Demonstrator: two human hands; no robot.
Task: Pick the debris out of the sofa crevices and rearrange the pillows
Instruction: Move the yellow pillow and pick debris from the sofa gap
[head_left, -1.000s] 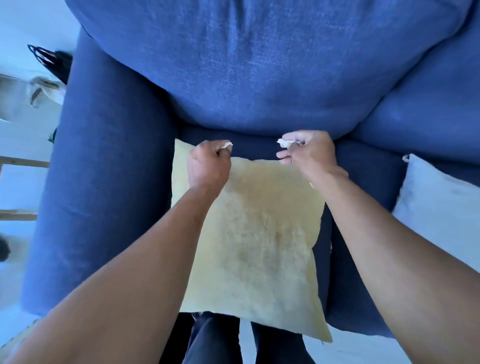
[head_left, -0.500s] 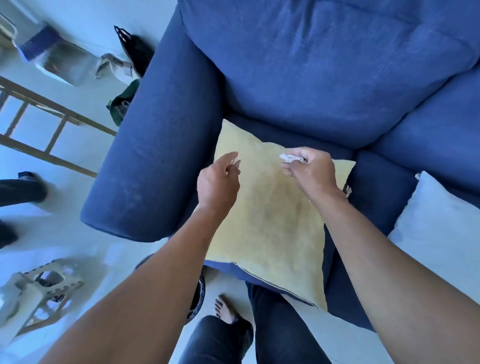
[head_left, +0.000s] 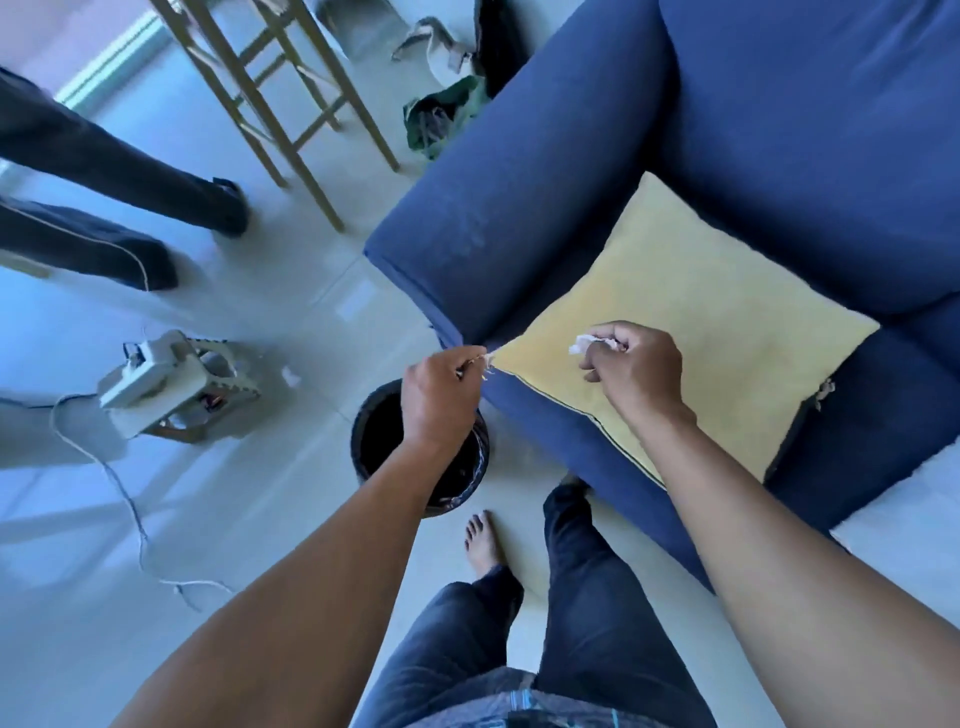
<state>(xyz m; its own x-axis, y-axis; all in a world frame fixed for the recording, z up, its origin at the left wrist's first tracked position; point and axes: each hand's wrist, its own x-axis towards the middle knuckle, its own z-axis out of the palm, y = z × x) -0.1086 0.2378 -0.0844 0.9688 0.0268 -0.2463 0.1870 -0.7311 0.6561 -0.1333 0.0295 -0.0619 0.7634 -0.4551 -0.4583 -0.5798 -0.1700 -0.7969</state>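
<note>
A yellow pillow (head_left: 696, 322) lies flat on the seat of the blue sofa (head_left: 779, 130), beside its left armrest. My left hand (head_left: 441, 397) hovers over the rim of a black bin (head_left: 374, 441) on the floor, fingers pinched on a small pale scrap of debris (head_left: 487, 364). My right hand (head_left: 634, 364) is over the pillow's front part, closed on a crumpled white scrap (head_left: 584, 344). A light pillow's edge (head_left: 914, 499) shows at the far right.
Another person's dark-trousered legs (head_left: 119, 171) stand at the left. A wooden stool (head_left: 280, 88) is behind them, a white device (head_left: 171, 379) with a cable lies on the tiled floor, and bags (head_left: 447, 109) sit by the armrest. My own legs and bare foot (head_left: 483, 540) are below.
The view has swung left and down from the sofa back to the floor. Both hands drew back from the crevice with their scraps; the left one now hangs over the bin.
</note>
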